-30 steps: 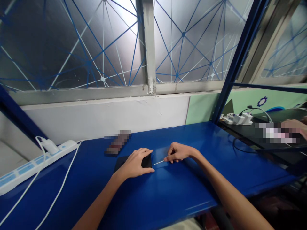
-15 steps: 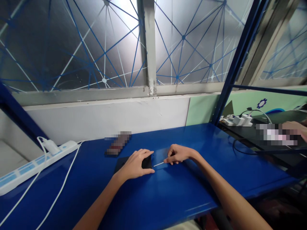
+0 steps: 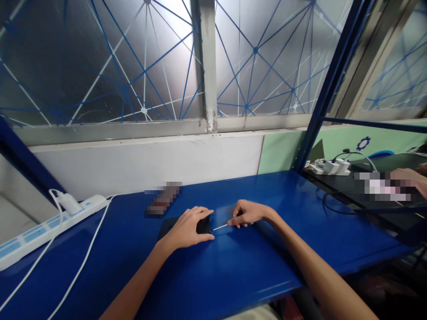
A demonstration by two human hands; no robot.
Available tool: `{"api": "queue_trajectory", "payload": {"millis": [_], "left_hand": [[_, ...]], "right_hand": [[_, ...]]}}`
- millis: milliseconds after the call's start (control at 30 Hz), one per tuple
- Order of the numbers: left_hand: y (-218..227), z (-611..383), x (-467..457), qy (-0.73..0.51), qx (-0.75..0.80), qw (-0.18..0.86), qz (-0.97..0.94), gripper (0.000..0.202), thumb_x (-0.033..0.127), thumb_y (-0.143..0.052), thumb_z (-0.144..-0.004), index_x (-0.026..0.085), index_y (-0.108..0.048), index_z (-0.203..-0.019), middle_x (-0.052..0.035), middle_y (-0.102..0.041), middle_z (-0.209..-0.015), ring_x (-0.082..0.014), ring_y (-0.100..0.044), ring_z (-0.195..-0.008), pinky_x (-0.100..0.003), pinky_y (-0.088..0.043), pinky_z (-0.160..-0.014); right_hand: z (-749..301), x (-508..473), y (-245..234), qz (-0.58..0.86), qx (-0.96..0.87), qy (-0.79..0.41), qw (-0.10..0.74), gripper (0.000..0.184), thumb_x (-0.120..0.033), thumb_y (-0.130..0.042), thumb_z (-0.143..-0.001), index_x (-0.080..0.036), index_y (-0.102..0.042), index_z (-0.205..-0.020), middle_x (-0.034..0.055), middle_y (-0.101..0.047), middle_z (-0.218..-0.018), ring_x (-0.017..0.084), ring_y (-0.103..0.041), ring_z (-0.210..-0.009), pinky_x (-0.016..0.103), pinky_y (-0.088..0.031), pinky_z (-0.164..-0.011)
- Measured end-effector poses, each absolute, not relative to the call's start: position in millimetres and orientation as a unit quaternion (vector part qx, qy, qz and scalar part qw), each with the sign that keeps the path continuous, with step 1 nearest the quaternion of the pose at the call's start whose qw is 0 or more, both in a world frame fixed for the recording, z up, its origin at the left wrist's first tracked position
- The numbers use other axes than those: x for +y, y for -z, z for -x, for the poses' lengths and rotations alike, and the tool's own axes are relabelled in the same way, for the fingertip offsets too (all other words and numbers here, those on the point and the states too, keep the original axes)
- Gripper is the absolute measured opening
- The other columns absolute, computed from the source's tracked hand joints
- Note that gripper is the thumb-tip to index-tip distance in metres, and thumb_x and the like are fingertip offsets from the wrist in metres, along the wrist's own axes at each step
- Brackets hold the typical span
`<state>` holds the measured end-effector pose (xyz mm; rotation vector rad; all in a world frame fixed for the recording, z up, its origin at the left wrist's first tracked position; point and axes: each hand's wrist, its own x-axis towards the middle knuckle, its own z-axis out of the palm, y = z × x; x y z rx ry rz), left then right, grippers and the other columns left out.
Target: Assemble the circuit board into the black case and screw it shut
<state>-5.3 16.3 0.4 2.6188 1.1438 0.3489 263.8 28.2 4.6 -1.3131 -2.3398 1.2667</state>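
Observation:
A flat black box-shaped device (image 3: 203,226) lies on the blue table, partly covered by my left hand (image 3: 189,227). The thumb of that hand spans its near edge and the fingers its far edge, holding it from above. To the right, my right hand (image 3: 245,214) is closed around a thin screwdriver, whose silver shaft (image 3: 220,227) points left. The shaft's tip is at or very near the device's right end; whether it touches I cannot tell. The screwdriver's handle is hidden in my fist.
Behind the device lies a blurred-out dark oblong object (image 3: 164,200). A white power strip (image 3: 50,231) with a plug and white cables runs along the table's left side. On the right, past a blue post (image 3: 313,115), another person's hand (image 3: 412,180) is over a black table.

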Motion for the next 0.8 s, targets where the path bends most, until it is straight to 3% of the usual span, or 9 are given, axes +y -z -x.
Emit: {"api": "queue_trajectory", "payload": {"millis": [800], "left_hand": [[-1.6, 5.6, 15.9, -0.112, 0.386, 0.127, -0.907, 0.066, 0.056, -0.070, -0.076, 0.030, -0.053, -0.134, -0.0074, -0.055, -0.134, -0.0309, -0.051, -0.119, -0.043, -0.039, -0.099]], "right_hand": [[-264.2, 27.4, -5.8, 0.439, -0.787, -0.426, 0.084, 0.043, -0.054, -0.067, -0.075, -0.012, -0.066, -0.063, -0.0028, -0.052, -0.048, 0.006, -0.043, -0.041, 0.017, -0.033, -0.040]]}}
